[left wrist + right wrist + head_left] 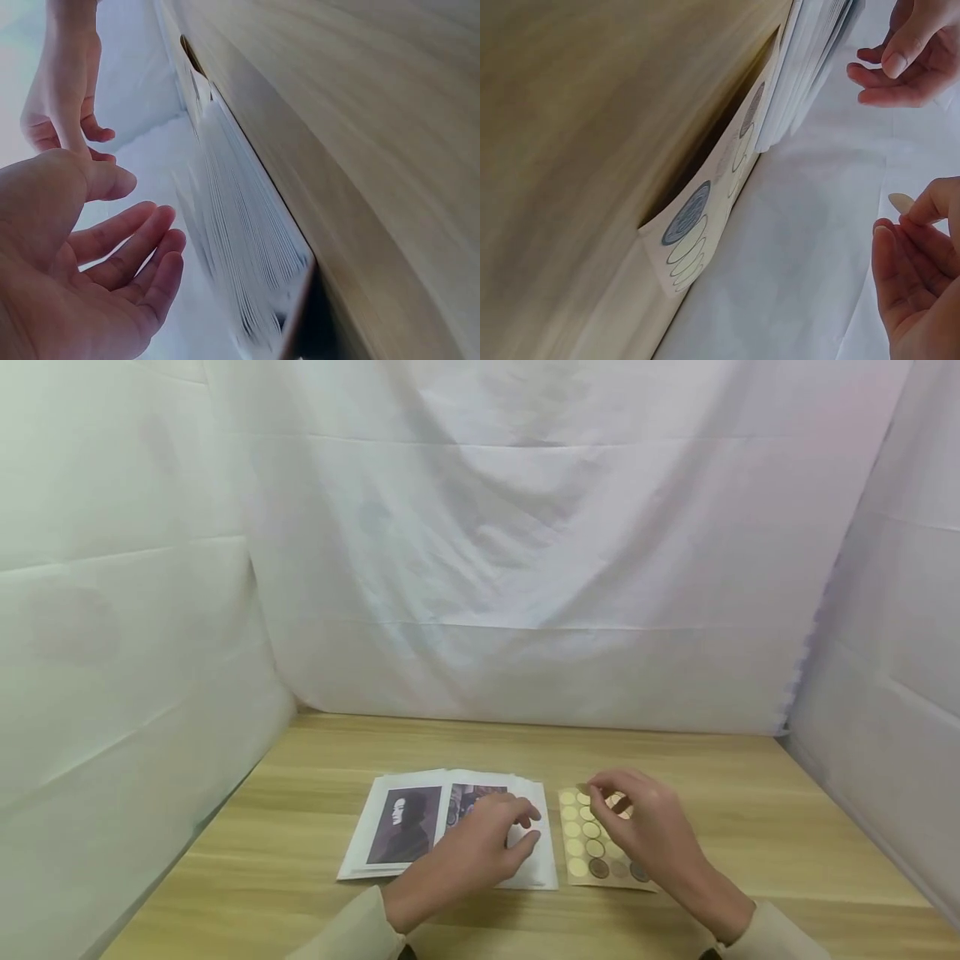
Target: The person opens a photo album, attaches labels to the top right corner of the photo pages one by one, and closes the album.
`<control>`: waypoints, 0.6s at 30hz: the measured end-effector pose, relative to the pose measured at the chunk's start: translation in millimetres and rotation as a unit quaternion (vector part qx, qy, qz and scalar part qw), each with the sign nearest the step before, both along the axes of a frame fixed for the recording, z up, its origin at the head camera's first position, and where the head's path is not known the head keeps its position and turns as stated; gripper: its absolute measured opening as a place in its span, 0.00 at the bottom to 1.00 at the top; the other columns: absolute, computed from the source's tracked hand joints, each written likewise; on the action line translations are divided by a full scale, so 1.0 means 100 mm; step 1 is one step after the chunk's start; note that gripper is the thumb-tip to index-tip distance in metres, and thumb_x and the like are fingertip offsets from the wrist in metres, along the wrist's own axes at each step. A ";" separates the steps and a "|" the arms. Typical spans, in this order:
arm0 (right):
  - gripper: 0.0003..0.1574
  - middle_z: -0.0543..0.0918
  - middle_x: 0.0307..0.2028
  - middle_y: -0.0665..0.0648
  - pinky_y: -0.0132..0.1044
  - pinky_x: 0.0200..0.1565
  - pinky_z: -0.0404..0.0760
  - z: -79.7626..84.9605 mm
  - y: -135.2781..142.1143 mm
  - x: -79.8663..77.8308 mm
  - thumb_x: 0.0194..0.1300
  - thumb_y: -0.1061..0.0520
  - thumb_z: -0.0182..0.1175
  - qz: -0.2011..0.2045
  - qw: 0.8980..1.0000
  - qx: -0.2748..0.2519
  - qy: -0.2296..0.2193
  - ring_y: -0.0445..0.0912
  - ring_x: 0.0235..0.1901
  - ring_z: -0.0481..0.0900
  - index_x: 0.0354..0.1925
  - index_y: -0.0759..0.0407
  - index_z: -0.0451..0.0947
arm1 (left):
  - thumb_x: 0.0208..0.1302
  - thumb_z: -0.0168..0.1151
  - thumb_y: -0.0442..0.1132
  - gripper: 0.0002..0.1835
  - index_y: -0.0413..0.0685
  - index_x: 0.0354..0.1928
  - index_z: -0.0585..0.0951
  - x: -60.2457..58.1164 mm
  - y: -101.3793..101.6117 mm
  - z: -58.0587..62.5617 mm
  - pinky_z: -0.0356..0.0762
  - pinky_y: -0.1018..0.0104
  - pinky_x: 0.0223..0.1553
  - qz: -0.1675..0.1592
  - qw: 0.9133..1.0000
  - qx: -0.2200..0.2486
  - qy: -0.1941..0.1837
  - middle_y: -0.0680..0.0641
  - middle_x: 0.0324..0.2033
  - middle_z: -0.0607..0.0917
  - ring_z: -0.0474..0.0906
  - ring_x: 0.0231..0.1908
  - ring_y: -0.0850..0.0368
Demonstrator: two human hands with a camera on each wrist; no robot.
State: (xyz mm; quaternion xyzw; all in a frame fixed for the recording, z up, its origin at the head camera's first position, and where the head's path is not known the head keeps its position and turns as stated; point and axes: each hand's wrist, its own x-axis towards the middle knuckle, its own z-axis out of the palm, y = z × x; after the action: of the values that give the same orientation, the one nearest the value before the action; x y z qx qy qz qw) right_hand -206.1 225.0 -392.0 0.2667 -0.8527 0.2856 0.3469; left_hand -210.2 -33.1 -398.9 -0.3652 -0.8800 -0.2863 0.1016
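My right hand (648, 827) pinches a small round sticker (901, 202) between thumb and index finger, above the sticker sheet (592, 831). The sheet carries rows of round spots, pale yellow and dark, and its near edge lifts off the table in the right wrist view. Over the right page of an open book (363, 843), my left hand (491, 839) hovers with relaxed, slightly bent fingers and nothing in them. A dark portrait (405, 827) fills most of the left page. The picture on the right page is partly hidden by my left hand.
The book and sheet lie side by side on a wood-grain table (300, 777). White cloth (525, 568) hangs behind the table and along both sides. Many page edges (232, 217) fan out in the left wrist view.
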 end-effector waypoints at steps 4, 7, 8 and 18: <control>0.14 0.90 0.35 0.45 0.22 0.33 0.85 0.01 -0.07 -0.07 0.60 0.71 0.72 0.004 1.000 0.000 0.006 0.36 0.34 0.86 0.39 0.54 0.90 | 0.73 0.69 0.35 0.06 0.43 0.47 0.88 0.00 -0.12 -0.01 0.82 0.73 0.45 0.001 1.000 0.005 0.014 0.48 0.40 0.91 0.85 0.40 0.55; 0.14 0.90 0.34 0.45 0.23 0.33 0.85 0.03 -0.13 -0.13 0.59 0.72 0.72 0.013 1.000 0.001 0.017 0.37 0.34 0.86 0.39 0.55 0.90 | 0.73 0.70 0.36 0.05 0.44 0.47 0.88 0.00 -0.21 -0.01 0.83 0.71 0.47 0.011 1.000 0.001 0.018 0.49 0.41 0.92 0.85 0.42 0.56; 0.14 0.90 0.34 0.45 0.24 0.33 0.85 0.04 -0.14 -0.14 0.60 0.72 0.72 0.017 1.000 0.002 0.019 0.37 0.34 0.86 0.39 0.55 0.90 | 0.72 0.70 0.36 0.05 0.46 0.46 0.88 0.00 -0.23 -0.01 0.84 0.70 0.47 0.018 1.000 -0.001 0.019 0.50 0.41 0.92 0.85 0.43 0.57; 0.12 0.91 0.36 0.47 0.24 0.32 0.85 0.06 -0.24 -0.25 0.61 0.71 0.72 0.030 0.999 0.017 0.014 0.38 0.34 0.87 0.40 0.57 0.90 | 0.71 0.72 0.39 0.09 0.48 0.49 0.91 0.01 -0.41 -0.03 0.88 0.58 0.59 0.063 0.995 -0.031 0.075 0.52 0.48 0.93 0.87 0.56 0.55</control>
State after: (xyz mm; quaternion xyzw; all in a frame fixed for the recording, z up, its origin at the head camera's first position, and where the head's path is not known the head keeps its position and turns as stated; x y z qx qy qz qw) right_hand -231.4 201.5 -386.3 0.3022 -0.8441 0.2778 0.3450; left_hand -209.5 -74.2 -402.1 -0.3328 -0.8995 -0.2238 0.1734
